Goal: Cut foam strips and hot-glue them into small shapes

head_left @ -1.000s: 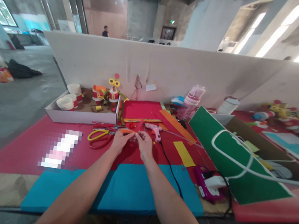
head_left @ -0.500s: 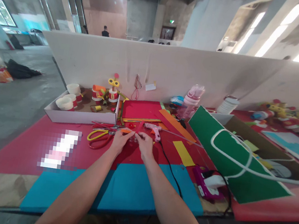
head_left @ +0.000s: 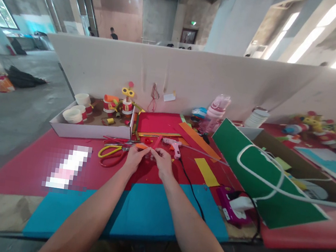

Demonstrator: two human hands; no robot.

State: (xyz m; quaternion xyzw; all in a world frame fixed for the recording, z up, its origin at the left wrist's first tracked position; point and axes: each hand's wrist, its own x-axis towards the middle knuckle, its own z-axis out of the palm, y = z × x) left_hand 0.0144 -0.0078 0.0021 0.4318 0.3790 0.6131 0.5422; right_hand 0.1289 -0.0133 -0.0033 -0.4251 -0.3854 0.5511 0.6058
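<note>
My left hand [head_left: 134,159] is closed, with its thumb and fingers pinching a small orange paper piece [head_left: 142,145]. Right beside it, my right hand [head_left: 162,163] is closed in a pinch, its fingertips meeting those of the left. What lies between the right fingertips is too small and covered to make out. Just beyond the right hand rests a pink hot glue gun [head_left: 175,145], its nozzle pointing left. Scissors with yellow and red handles [head_left: 110,151] lie to the left of my left hand. A narrow red strip [head_left: 157,142] is behind the fingertips.
Blue sheet [head_left: 149,213] covers the front edge. At back left stands a white-sided box [head_left: 92,132] with paper cups and a yellow-eyed figure [head_left: 128,100]. A purple power strip [head_left: 231,208], a green board [head_left: 260,180], a yellow strip [head_left: 207,172] and a pink bottle [head_left: 215,114] are rightward.
Both hands stay in nearly the same place, with only slight finger movement at the pinch. Far behind the partition, a person has shifted left.
</note>
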